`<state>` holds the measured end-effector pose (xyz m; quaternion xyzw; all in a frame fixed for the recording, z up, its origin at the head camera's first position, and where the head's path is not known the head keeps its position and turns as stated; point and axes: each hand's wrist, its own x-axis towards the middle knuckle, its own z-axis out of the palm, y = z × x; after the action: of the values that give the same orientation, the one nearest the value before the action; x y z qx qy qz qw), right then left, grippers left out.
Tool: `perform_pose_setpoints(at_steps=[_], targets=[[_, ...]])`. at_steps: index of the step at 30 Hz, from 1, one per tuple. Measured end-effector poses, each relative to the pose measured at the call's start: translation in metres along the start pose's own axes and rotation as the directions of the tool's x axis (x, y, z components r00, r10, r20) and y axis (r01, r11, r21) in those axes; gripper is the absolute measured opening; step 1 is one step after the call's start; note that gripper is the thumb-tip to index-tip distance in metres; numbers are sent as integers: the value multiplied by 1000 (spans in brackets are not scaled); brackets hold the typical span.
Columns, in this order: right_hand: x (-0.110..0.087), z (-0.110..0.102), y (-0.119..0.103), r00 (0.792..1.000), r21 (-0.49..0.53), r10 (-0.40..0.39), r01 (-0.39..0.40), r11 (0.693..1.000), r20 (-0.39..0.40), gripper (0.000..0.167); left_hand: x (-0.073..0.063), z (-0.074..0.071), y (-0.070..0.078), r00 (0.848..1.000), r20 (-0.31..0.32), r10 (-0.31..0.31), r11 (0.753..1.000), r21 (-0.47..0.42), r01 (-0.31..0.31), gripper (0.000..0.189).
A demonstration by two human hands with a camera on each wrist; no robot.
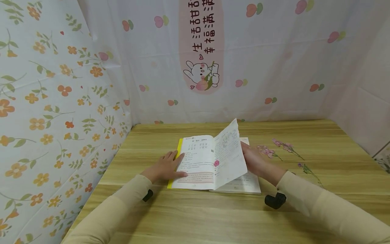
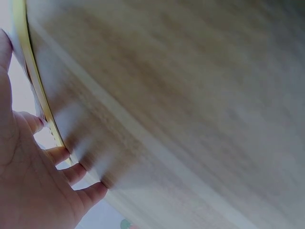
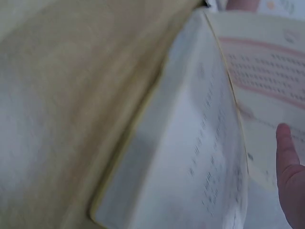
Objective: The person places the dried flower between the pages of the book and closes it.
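An open book with a yellow cover edge lies on the wooden table, one page raised at a slant from its spine. My left hand rests on the left edge of the book, thumb reaching over the printed page; in the left wrist view its fingers spread past the yellow edge. On the right side of the raised page is my right hand, its fingers partly hidden behind the paper. The right wrist view shows one straight digit of this hand against the page with a pink band.
Pink flower sprigs and a purple-tipped sprig lie on the wooden table right of the book. A printed cloth hangs behind the table, and a floral cloth hangs at the left. Each wrist carries a black device.
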<state>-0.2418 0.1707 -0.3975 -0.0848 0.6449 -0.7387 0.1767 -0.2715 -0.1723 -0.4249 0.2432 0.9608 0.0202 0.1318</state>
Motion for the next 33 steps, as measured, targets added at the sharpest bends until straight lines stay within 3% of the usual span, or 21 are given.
perform_pose_setpoints(at_steps=[5,7,8,11,14,17,22,27,30,33], targets=[[-4,21,11,999,-201,-37,44,979,35,57,1,1,-1,1000,4,-1,1000,-5,1,94],[-4,29,16,996,-294,-65,82,952,68,57,2,1,-2,1000,5,-3,1000,0,3,94],[-4,33,18,994,-370,-79,101,924,75,59,2,2,-2,1000,5,0,1000,1,0,94],[-4,44,25,984,-546,-122,175,820,132,65,2,2,-2,1000,10,3,1000,5,-3,94],[-3,52,30,969,-694,-157,247,676,192,76,2,1,-2,1000,11,8,1000,6,-8,94],[-2,59,33,956,-766,-165,293,572,243,80,3,2,-3,1000,8,8,1000,11,-8,93],[-4,67,34,946,-873,-138,323,366,292,74,2,3,-4,999,-22,48,997,57,-47,88],[-3,71,33,890,-879,-158,449,158,427,65,0,2,-7,995,-29,94,990,112,-90,77],[-2,72,33,860,-863,-156,500,75,485,60,-1,2,-11,992,-44,118,989,89,-114,67],[-1,71,35,839,-846,-141,533,15,526,56,0,1,-15,986,-77,149,988,51,-145,58]])
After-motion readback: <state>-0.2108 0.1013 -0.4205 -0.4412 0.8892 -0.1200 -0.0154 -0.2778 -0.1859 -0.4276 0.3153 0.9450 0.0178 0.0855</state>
